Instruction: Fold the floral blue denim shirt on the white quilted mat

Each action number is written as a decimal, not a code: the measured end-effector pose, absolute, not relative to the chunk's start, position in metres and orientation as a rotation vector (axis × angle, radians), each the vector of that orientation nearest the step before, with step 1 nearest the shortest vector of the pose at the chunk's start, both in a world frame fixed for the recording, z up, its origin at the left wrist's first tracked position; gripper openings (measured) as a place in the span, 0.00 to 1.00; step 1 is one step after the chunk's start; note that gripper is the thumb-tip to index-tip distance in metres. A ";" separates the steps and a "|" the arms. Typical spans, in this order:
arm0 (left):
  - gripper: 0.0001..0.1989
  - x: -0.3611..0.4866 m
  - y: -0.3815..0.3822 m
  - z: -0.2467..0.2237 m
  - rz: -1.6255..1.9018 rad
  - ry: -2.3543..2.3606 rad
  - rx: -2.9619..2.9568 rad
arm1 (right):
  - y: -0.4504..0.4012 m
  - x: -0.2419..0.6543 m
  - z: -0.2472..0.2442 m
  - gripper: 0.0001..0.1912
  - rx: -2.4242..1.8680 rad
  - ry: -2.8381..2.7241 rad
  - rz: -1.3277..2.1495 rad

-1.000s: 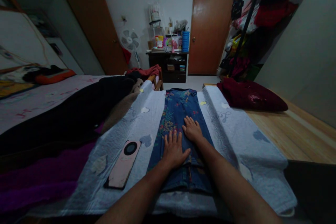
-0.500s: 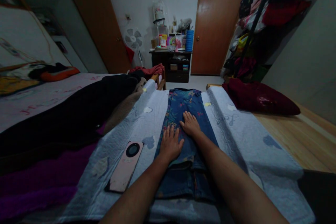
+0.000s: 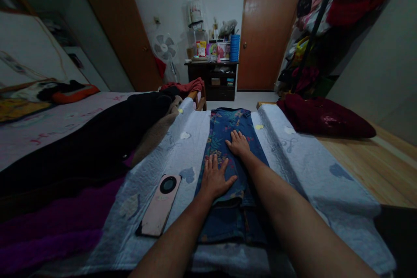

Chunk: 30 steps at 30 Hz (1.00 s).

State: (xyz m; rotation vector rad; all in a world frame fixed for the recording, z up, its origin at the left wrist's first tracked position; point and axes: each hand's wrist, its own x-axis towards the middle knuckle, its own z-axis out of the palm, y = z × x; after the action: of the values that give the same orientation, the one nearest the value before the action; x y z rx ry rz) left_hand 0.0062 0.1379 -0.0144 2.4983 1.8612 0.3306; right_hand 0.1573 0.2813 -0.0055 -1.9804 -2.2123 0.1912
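A folded pair of blue floral trousers lies lengthwise on a pale patterned cloth, its layers stacked toward me. My left hand rests flat on the left half of the fabric, fingers apart and thumb stretched to the right. Farther forward and to the right, my right hand also lies palm down on the trousers with its fingers extended. Neither hand grasps anything. Left of the trousers is a pink phone with a round black camera ring, back side up, close to my left forearm.
A dark garment and purple cloth cover the bed's near side at left. A maroon folded textile sits on the wooden surface at right. Behind stand a fan, a dark cabinet and hanging clothes.
My left thumb has spread farther right, and the left hand has turned slightly. My right hand has moved a little forward. The view has shifted slightly.
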 end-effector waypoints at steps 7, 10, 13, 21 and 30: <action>0.27 0.010 0.137 -0.012 0.373 1.915 2.551 | 0.242 0.165 -0.006 0.37 -1.855 -2.344 0.196; 0.27 0.010 0.137 -0.012 0.377 1.915 2.564 | 0.219 0.169 -0.008 0.37 -1.797 -2.392 0.195; 0.28 0.009 0.137 -0.012 0.390 1.919 2.562 | 0.196 0.172 -0.009 0.38 -1.772 -2.421 0.227; 0.27 0.008 0.137 -0.012 0.364 1.911 2.536 | 0.139 0.181 0.000 0.43 -1.674 -2.524 0.396; 0.26 0.008 0.134 -0.007 0.355 1.887 2.538 | 0.072 0.201 -0.002 0.35 -1.599 -2.473 0.372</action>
State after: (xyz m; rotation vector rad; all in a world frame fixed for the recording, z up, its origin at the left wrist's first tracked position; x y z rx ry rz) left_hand 0.0081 0.1343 -0.0074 2.5384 1.8866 0.3551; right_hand 0.2010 0.0717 -0.0016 -1.5986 -2.4729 0.3719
